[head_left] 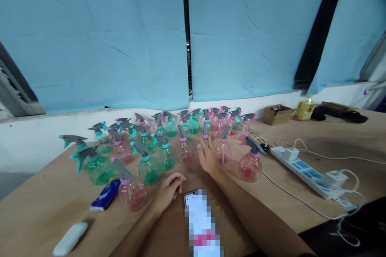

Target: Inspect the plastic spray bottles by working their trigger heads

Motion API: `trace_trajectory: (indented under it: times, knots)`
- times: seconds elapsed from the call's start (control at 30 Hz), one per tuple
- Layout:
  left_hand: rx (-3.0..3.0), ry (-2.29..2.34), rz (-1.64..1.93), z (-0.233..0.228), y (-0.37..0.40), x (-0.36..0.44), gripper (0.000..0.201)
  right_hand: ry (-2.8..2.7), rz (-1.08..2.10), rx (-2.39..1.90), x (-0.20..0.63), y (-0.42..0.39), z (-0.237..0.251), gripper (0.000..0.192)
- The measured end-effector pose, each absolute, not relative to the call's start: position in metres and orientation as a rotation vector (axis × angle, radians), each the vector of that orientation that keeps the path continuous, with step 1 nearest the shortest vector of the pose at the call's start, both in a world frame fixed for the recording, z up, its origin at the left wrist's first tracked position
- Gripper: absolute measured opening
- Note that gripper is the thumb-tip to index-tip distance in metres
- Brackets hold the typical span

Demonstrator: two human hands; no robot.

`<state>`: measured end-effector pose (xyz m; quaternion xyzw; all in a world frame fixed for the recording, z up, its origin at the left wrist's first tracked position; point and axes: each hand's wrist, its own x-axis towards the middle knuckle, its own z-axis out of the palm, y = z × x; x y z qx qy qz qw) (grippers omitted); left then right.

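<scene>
Several round spray bottles with clear pink or green bodies and grey trigger heads stand on the table. My right hand reaches among them, fingers stretched out and slightly apart. Its fingertips overlap the pink collar of a spray bottle; whether they touch it I cannot tell. Just to the right is a pink spray bottle. My left hand rests low over the table with its fingers loosely curled and nothing visible in them. Nearest to it are a green spray bottle and a pink spray bottle.
A phone, partly blurred out, lies between my forearms. At left are a blue packet and a white case. A power strip with chargers and cables lies right; behind it are a cardboard box and a yellow-labelled bottle.
</scene>
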<state>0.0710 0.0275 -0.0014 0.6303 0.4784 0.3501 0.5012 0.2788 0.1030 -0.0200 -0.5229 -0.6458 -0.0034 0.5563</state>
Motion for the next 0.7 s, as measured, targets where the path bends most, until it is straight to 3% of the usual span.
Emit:
trace_trajectory:
  times: [0.23, 0.53, 0.7]
  knots:
    - [1.523, 1.143, 0.85, -0.005, 0.028, 0.069, 0.036, -1.407, 0.005, -1.16, 0.273, 0.099, -0.014, 0.028]
    - [1.499, 1.158, 0.852, -0.005, 0.028, 0.07, 0.034, -1.302, 0.281, -1.118, 0.268, 0.092, -0.001, 0.054]
    - [1.495, 1.159, 0.86, -0.004, 0.028, 0.07, 0.036, -1.485, 0.588, -0.915, 0.276, 0.09, 0.012, 0.044]
